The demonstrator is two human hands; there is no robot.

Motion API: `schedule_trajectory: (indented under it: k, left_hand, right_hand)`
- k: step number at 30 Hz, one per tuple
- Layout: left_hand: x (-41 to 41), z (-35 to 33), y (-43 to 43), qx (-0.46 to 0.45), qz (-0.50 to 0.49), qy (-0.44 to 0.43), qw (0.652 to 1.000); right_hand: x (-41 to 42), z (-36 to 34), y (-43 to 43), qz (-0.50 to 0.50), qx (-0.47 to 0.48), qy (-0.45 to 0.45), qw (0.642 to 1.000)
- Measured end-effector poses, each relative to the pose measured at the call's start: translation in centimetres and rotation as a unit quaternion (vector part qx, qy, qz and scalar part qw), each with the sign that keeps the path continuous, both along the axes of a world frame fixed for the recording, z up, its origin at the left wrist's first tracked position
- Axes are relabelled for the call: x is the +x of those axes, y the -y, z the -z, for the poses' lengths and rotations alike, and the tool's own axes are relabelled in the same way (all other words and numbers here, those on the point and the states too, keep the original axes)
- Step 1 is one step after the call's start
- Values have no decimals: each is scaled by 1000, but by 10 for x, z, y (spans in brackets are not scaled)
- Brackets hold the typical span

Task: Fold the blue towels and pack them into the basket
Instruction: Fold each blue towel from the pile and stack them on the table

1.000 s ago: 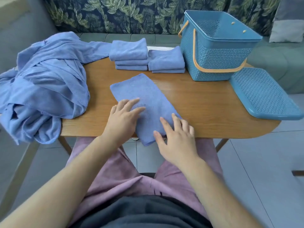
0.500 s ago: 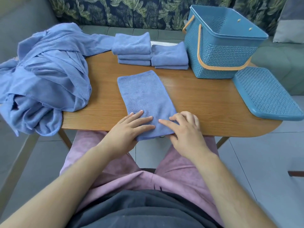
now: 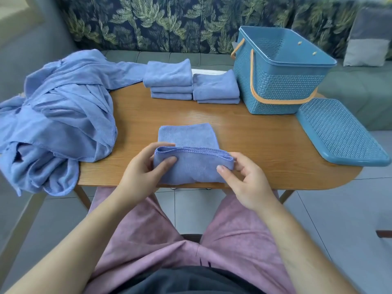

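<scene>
Wooden table (image 3: 254,145) with a rounded right end carries everything: a big rumpled heap of unfolded blue towels (image 3: 63,115) spills over its left end, and a teal woven-pattern plastic basket with an orange handle (image 3: 282,88) stands open at the far right, its flat teal lid (image 3: 339,132) lying just beside it and overhanging the table's edge. Between heap and basket sit a three-high stack of folded blue towels (image 3: 169,79) and a two-high stack (image 3: 215,88), touching. At the near edge lies a half-folded blue towel (image 3: 191,164); the left hand (image 3: 140,175) and right hand (image 3: 246,181) each pinch a corner of its raised hemmed edge between thumb and curled fingers.
</scene>
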State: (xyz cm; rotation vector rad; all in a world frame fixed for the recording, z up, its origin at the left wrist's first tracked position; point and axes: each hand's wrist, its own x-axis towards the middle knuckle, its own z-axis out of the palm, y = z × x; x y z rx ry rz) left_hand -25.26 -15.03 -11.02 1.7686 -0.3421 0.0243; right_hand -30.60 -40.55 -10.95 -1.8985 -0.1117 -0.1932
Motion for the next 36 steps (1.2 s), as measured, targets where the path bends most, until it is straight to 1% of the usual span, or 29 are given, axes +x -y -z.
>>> schedule_trajectory:
  k: [2, 3, 5, 7, 8, 10, 12, 14, 16, 18, 20, 22, 24, 26, 28, 32, 36]
  left_hand:
    - [0, -4, 3, -64, -13, -34, 997]
    - [0, -5, 4, -82, -17, -37, 996]
    - [-2, -8, 6, -93, -1, -24, 995]
    - [-4, -6, 1, -104, 54, -9, 993]
    - [-3, -5, -1, -98, 80, -4, 992]
    - [0, 1, -7, -52, 93, 6, 994]
    - [4, 7, -7, -4, 45, 11, 999]
    - [9, 10, -3, 37, -25, 13, 999]
    - [12, 10, 1, 50, -68, 8, 996]
    - [15, 9, 1, 56, -84, -2, 995]
    - [14, 7, 0, 64, -64, -5, 996]
    - [12, 6, -5, 90, -16, 5, 996]
    - [14, 8, -11, 124, 33, 15, 992]
    - [16, 12, -15, 130, 56, 15, 990]
    - [18, 14, -15, 137, 49, 20, 989]
    - [19, 16, -10, 164, -4, 11, 986]
    - [18, 13, -4, 181, -32, 45, 982]
  right_hand:
    - [0, -5, -5, 18, 81, 9, 996]
    - [1, -7, -7, 26, 100, 18, 994]
    - [3, -6, -9, 38, 98, 31, 994]
    - [5, -1, -10, 53, 70, 38, 995]
    - [5, 2, -11, 59, 60, 44, 996]
    - [7, 5, -11, 63, 57, 45, 995]
    - [9, 8, -10, 56, 64, 42, 996]
    - [8, 9, -9, 30, 66, 32, 997]
    - [7, 9, -8, 2, 48, 13, 999]
    - [8, 12, -7, -2, 21, -19, 1000]
    - [11, 13, -7, 22, 2, -30, 999]
    - [13, 13, -9, 39, -10, -26, 999]
    - [13, 12, -10, 44, -9, -34, 998]
    - [13, 12, -9, 46, -9, -43, 998]
    - [14, 14, -9, 49, -19, -44, 998]
    - [17, 18, -8, 56, -69, -35, 995]
    - [19, 21, -7, 70, -103, -23, 992]
